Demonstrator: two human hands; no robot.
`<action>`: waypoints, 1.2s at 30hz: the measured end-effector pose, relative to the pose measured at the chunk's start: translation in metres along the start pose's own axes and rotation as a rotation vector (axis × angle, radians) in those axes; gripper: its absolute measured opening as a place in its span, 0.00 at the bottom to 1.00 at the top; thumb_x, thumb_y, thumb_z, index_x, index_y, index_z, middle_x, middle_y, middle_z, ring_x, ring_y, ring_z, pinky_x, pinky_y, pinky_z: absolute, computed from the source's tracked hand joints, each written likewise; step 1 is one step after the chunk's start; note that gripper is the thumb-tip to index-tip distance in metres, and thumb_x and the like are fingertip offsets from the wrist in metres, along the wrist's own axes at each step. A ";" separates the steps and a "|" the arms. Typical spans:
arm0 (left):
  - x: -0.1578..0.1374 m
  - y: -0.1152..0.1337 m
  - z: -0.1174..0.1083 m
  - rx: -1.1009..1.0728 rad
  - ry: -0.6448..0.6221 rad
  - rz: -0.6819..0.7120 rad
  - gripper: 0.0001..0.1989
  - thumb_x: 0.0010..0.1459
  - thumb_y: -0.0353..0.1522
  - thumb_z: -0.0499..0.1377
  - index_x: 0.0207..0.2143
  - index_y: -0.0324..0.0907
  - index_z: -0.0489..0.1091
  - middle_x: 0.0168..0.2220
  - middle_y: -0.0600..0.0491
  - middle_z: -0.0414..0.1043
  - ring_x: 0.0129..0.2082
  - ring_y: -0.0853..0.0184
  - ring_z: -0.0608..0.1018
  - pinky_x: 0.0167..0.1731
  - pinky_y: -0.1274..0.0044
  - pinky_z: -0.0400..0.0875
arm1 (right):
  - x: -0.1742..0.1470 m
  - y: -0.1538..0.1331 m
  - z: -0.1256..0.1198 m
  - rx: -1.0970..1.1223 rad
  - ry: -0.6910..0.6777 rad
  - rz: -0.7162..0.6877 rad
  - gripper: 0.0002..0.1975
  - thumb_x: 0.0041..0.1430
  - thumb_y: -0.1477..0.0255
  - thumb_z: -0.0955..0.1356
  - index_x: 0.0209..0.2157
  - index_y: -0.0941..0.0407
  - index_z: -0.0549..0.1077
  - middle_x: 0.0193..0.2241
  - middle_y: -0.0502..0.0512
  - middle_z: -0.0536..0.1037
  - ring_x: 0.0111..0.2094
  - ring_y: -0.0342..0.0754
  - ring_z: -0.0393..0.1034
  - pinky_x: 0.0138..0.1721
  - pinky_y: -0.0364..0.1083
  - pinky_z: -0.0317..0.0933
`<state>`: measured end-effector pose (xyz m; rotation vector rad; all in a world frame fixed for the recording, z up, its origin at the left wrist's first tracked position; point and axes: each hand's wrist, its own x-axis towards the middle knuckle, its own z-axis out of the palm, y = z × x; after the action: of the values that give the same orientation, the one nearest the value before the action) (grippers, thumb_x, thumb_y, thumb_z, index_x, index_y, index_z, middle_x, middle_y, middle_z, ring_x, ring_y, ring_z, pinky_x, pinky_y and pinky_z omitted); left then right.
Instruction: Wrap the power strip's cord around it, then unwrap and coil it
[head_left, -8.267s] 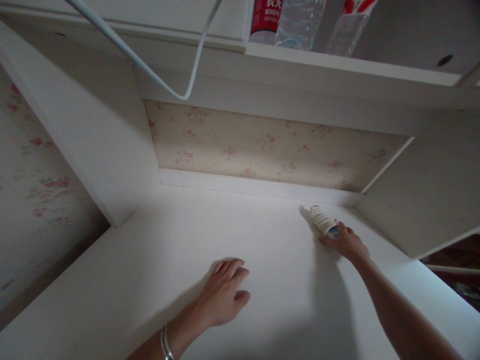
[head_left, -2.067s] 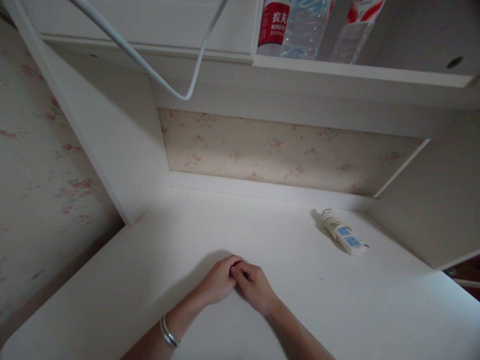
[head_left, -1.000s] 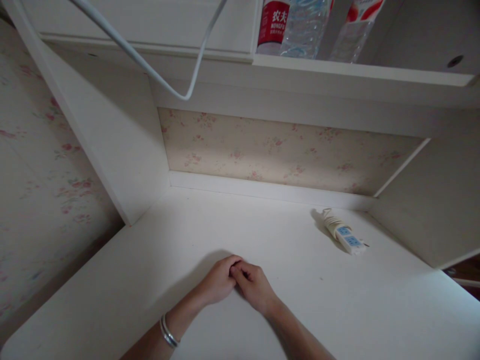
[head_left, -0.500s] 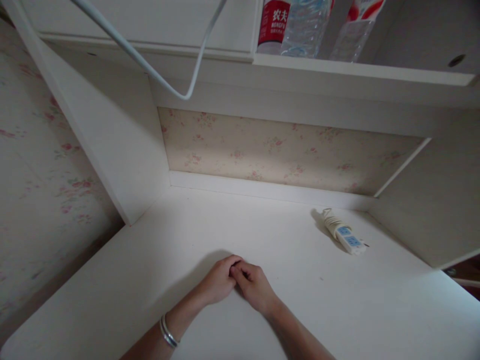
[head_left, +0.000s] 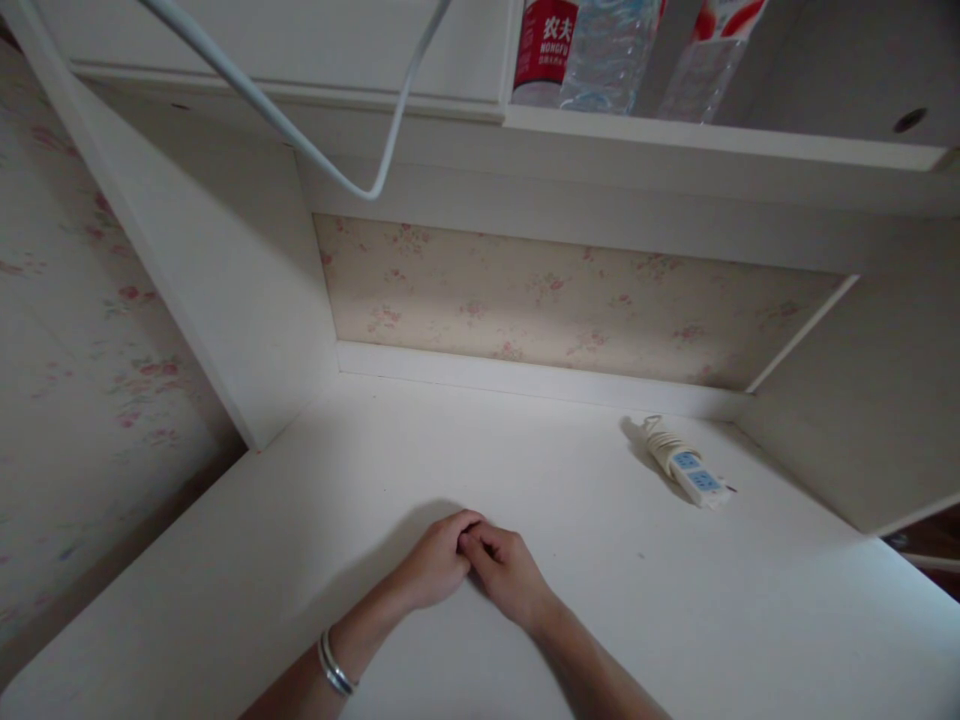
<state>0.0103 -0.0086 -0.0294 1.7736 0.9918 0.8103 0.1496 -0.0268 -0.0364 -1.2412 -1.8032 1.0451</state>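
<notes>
My left hand (head_left: 437, 562) and my right hand (head_left: 508, 575) rest together on the white desktop (head_left: 480, 440), low in the middle of the head view. Both are closed, their curled fingers pressed against each other where they meet. The right thumb lies across the join, and no object shows between the hands. Around my left wrist are silver bangles (head_left: 335, 665). To the right of the hands, well out of reach of the fingers, lies a white power strip (head_left: 696, 478) with blue socket faces and its cord wound around one end.
Overhead, a shelf (head_left: 720, 142) holds plastic bottles, one with a red label (head_left: 547, 45). A white cable (head_left: 262, 108) hangs down in a loop at upper left. Side panels (head_left: 225, 260) bound the desk, and floral wallpaper (head_left: 547, 300) covers the back.
The view has shifted very slightly. Both hands stay joined in the same place, and the power strip has not moved.
</notes>
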 end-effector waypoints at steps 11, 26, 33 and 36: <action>0.000 0.004 0.000 0.003 -0.006 -0.018 0.23 0.38 0.19 0.48 0.37 0.39 0.71 0.36 0.51 0.74 0.37 0.66 0.73 0.39 0.76 0.66 | 0.001 0.000 0.001 -0.004 0.009 -0.005 0.19 0.63 0.62 0.59 0.26 0.57 0.72 0.22 0.47 0.69 0.26 0.42 0.60 0.27 0.40 0.53; -0.001 0.005 -0.001 0.001 -0.012 -0.012 0.23 0.39 0.19 0.47 0.37 0.39 0.70 0.37 0.51 0.74 0.38 0.66 0.74 0.39 0.76 0.66 | 0.000 -0.002 0.000 0.002 0.011 -0.006 0.17 0.62 0.64 0.60 0.25 0.57 0.71 0.22 0.48 0.69 0.26 0.42 0.60 0.27 0.40 0.53; 0.000 0.005 -0.001 -0.003 -0.012 -0.012 0.23 0.39 0.19 0.47 0.37 0.39 0.71 0.36 0.51 0.74 0.38 0.66 0.74 0.38 0.77 0.66 | 0.000 0.000 0.000 -0.004 0.009 -0.013 0.16 0.62 0.65 0.60 0.25 0.57 0.71 0.22 0.47 0.68 0.25 0.41 0.60 0.27 0.40 0.52; 0.000 0.005 -0.001 -0.004 -0.009 -0.008 0.23 0.38 0.19 0.47 0.37 0.39 0.71 0.36 0.51 0.74 0.38 0.65 0.74 0.39 0.76 0.66 | 0.000 -0.001 -0.001 -0.001 0.001 -0.019 0.16 0.62 0.65 0.60 0.26 0.57 0.71 0.22 0.47 0.68 0.25 0.41 0.60 0.27 0.40 0.52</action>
<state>0.0107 -0.0096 -0.0244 1.7674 0.9900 0.7981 0.1496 -0.0266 -0.0354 -1.2228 -1.8113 1.0326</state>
